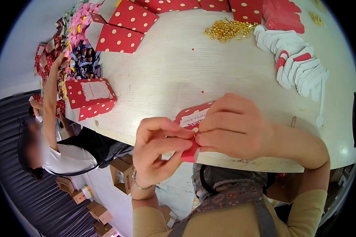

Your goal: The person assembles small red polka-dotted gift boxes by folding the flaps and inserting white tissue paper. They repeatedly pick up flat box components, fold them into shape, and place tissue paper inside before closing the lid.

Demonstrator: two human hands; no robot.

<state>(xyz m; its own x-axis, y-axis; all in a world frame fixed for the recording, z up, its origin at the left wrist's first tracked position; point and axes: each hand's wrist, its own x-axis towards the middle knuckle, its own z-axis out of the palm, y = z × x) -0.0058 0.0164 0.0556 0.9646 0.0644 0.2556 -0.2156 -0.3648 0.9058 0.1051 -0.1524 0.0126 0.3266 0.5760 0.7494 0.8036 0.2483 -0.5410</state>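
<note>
Two hands nearly touch — left hand (156, 150) pinching red card (190, 118), right hand's (237, 128) fingertips together at a gold fastener (194, 135).

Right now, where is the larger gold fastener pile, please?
In the head view, the larger gold fastener pile lies upper right, just left of the white cutouts.

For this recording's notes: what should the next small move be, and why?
Probably press the gold fastener snug against the red polka-dot box: fingertips of the left hand and right hand meet around it; whether it is seated is hidden.
</note>
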